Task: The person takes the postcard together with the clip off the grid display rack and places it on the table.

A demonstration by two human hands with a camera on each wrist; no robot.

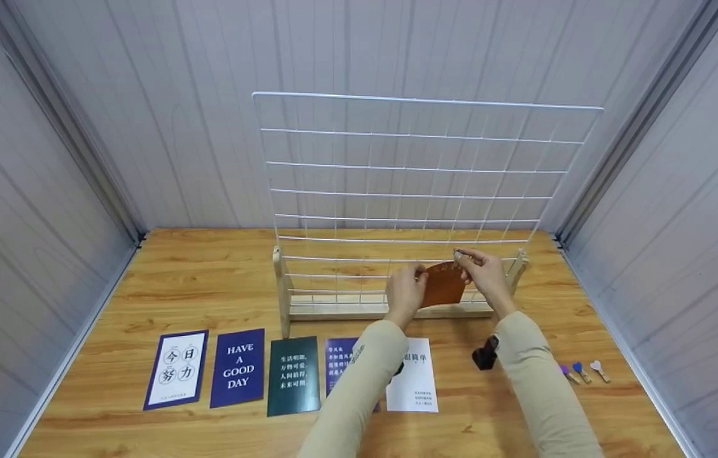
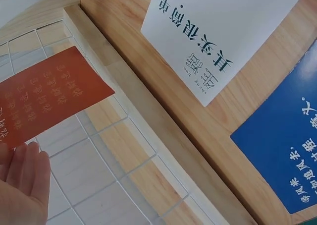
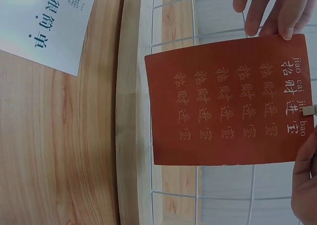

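Observation:
An orange-brown card (image 1: 443, 285) with pale lettering is held upright against the lower wires of a white wire grid (image 1: 416, 184) that stands in a wooden base (image 1: 333, 312). My left hand (image 1: 421, 278) pinches the card's left edge. At the card's top edge, my right hand (image 1: 459, 256) pinches a small clip (image 1: 457, 254). The right wrist view shows the card (image 3: 228, 98) flat on the wires, the pale clip (image 3: 308, 110) on its edge, and left-hand fingers (image 3: 270, 9) over one side. In the left wrist view, the card (image 2: 44, 96) sits above my left-hand fingers (image 2: 22, 180).
A row of cards lies on the wooden table in front of the grid: a white one with a blue border (image 1: 175, 369), a blue "HAVE A GOOD DAY" (image 1: 238, 367), a dark green (image 1: 294, 375), a blue (image 1: 337, 359) and a white (image 1: 413, 378). Three small clips (image 1: 580, 371) lie at the right. Grey walls close in on three sides.

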